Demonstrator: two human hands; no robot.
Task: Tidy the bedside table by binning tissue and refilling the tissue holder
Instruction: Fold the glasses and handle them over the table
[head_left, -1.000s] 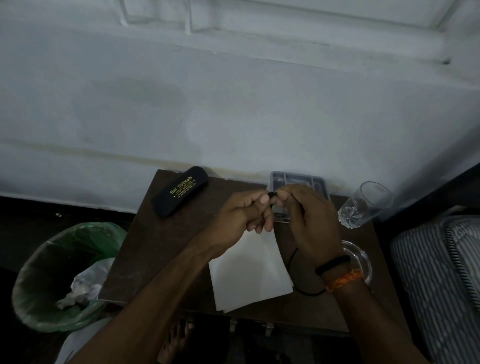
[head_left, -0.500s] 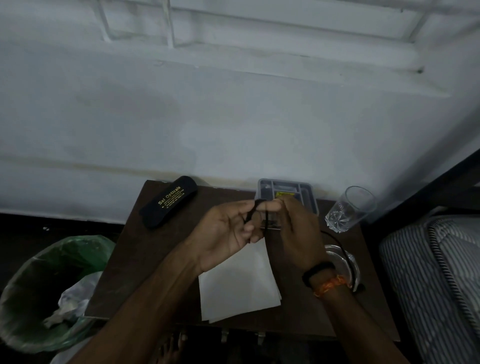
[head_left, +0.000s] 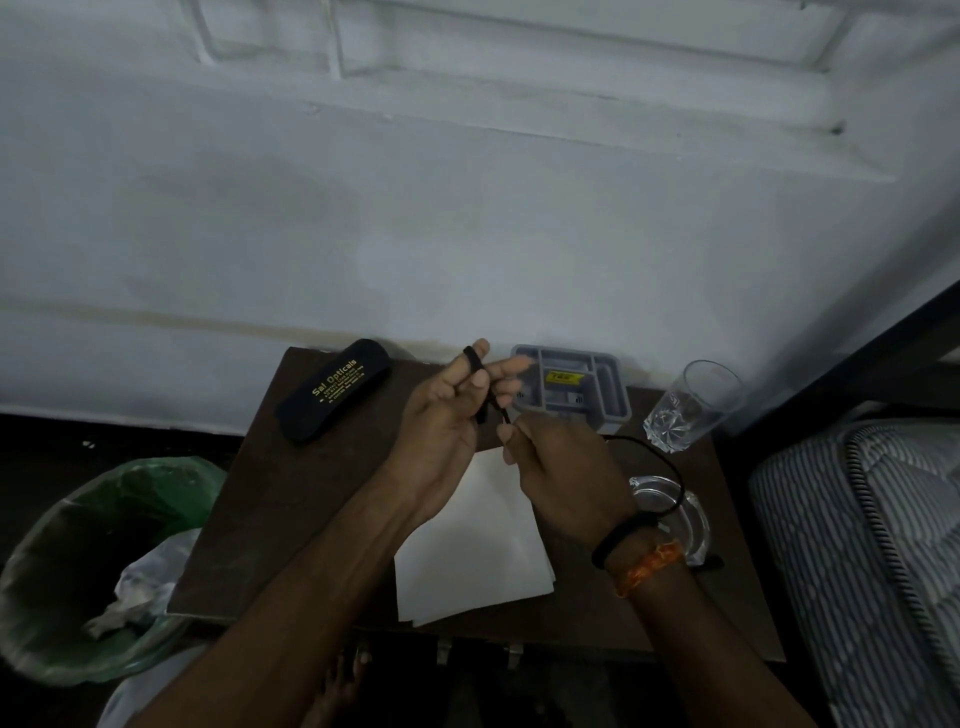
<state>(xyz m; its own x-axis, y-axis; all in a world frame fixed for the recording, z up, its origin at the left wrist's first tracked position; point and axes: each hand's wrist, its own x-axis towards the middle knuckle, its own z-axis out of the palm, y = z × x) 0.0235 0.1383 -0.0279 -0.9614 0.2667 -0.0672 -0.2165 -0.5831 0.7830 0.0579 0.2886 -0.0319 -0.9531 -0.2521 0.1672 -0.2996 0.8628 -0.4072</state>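
Head view, both hands (head_left: 511, 441) pinching black cord (head_left: 652, 457), "Sai Opticals" case (head_left: 333, 391) beside them.

The counter (head_left: 291, 499) looks like dark matt wood. White matt paper tissues (head_left: 483, 551) lie beside a clear glossy glass (head_left: 693, 408). The bin liner (head_left: 156, 483) is thin green plastic.
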